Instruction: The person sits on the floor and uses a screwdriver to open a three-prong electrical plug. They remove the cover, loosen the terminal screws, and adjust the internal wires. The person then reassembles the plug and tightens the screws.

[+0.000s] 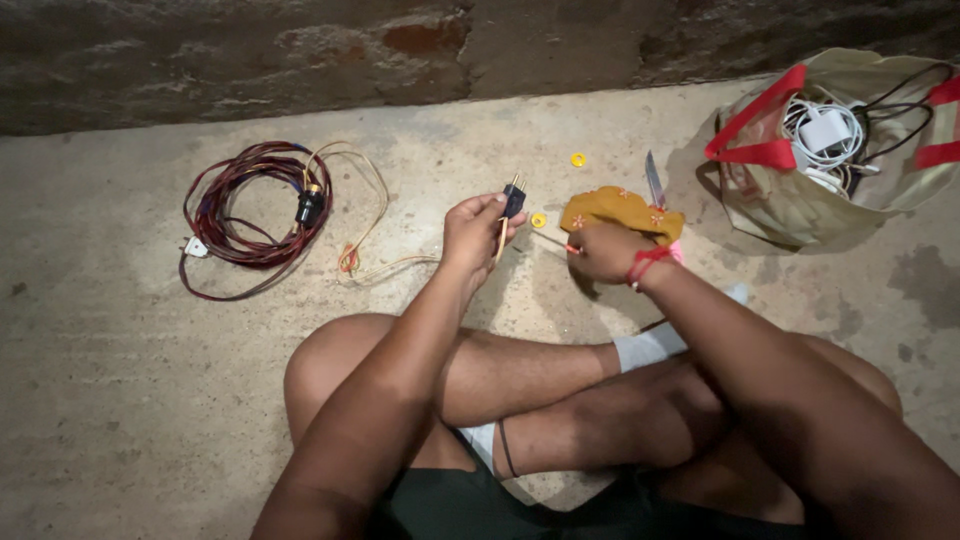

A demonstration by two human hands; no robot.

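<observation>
Head view looks down on a concrete floor (pixel 120 400) where a person sits cross-legged. At far right a bag (pixel 800 200) holds white cables; at left lies a red wire coil (pixel 245 205). Between them, both forearms reach forward. Left hand (pixel 472 232), wrist bent, fingers closed, pinches a dark plug (pixel 514 199) upright, prongs up, above the floor. Right hand (pixel 603 252) is curled shut on a thin tool (pixel 556 243) beside a yellow cloth (pixel 620 210).

Single head view, looking steeply down — near the hands; floor (pixel 150 400), wall (pixel 200 60) beyond
</observation>
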